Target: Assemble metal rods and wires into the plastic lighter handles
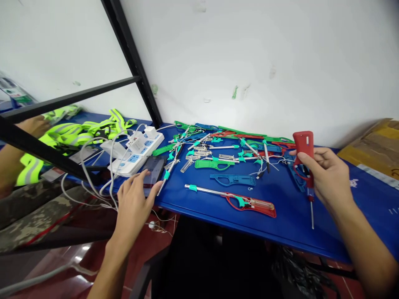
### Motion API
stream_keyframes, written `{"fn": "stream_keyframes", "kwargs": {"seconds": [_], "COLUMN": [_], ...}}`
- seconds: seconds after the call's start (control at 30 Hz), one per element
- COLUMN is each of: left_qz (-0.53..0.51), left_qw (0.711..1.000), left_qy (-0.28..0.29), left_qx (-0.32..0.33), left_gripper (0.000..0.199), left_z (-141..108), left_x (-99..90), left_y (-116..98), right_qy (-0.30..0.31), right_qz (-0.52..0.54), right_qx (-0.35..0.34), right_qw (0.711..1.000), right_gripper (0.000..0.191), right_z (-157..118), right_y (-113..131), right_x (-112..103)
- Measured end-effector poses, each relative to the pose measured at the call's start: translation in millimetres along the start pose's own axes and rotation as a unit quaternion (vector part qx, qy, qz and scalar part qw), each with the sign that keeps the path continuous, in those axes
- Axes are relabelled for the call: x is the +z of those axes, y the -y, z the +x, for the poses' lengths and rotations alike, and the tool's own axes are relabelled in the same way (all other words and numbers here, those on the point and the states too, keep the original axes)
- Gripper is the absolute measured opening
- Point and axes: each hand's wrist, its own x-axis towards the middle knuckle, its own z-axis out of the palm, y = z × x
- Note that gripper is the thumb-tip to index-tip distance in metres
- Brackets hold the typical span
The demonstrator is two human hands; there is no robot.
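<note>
My left hand lies with its fingers spread over a dark smartphone, fingertips at its screen. A red lighter casing half is pinched upright in my right hand. Below it a thin metal screwdriver shaft points down; the same hand seems to hold it, its handle partly hidden. On the blue table in front of me lies an opened red lighter with a metal tube and teal trigger. Behind it are a blue casing half and a green one.
A heap of casings, tubes and wires lies along the wall. At left stand a white power strip with chargers and cables, a black frame post and neon reflective straps. Another person's arm is beyond. A cardboard box sits right.
</note>
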Motion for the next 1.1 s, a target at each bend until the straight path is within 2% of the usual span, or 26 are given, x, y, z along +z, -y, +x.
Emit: {"fn": "stream_keyframes", "kwargs": {"seconds": [0.13, 0.27, 0.37, 0.47, 0.53, 0.63, 0.73, 0.83, 0.93, 0.97, 1.03, 1.1], "left_qz": [-0.056, -0.155, -0.210, -0.264, -0.297, -0.297, -0.252, -0.287, -0.354, -0.368, -0.370, -0.375], "left_qw": [0.996, 0.965, 0.936, 0.907, 0.892, 0.874, 0.866, 0.863, 0.859, 0.858, 0.856, 0.843], "left_qy": [-0.038, -0.026, 0.018, 0.054, 0.075, 0.156, 0.207, 0.217, 0.188, 0.172, 0.142, 0.150], "left_qx": [0.054, 0.208, 0.283, 0.323, 0.333, 0.352, 0.380, 0.355, 0.319, 0.316, 0.331, 0.356], "left_gripper": [0.052, 0.041, 0.040, 0.037, 0.035, 0.041, 0.045, 0.063, 0.088, 0.087, 0.072, 0.067], "left_z": [1, -8, -16, -13, -2, 24, 43, 42, 29, 25, 19, 16], "left_x": [-4.9, -10.7, -9.5, -4.5, 0.7, 12.5, 27.0, 39.6, 49.1, 51.0, 51.5, 47.5], "left_y": [-17, -58, -98, -142, -173, -218, -249, -262, -261, -258, -247, -229], "right_qy": [0.012, -0.009, -0.019, -0.005, 0.013, 0.029, 0.002, -0.028, -0.032, -0.026, 0.000, 0.041], "right_qz": [0.032, 0.003, -0.001, 0.010, 0.023, 0.054, 0.078, 0.090, 0.082, 0.073, 0.042, -0.048], "right_qx": [0.061, 0.069, 0.059, 0.061, 0.060, 0.038, 0.003, -0.018, -0.028, -0.027, -0.025, -0.059], "right_qw": [0.998, 0.998, 0.998, 0.998, 0.998, 0.997, 0.997, 0.995, 0.996, 0.997, 0.999, 0.996], "right_gripper": [0.043, 0.047, 0.049, 0.050, 0.049, 0.046, 0.045, 0.045, 0.041, 0.038, 0.032, 0.024], "right_z": [2, 3, 2, 2, 2, 4, 7, 1, -25, -37, -65, -91], "right_y": [4, 5, 3, 2, 1, 1, 4, 12, 25, 30, 40, 46], "right_x": [0, 1, 2, 3, 3, 3, 1, 1, 8, 12, 17, 18]}}
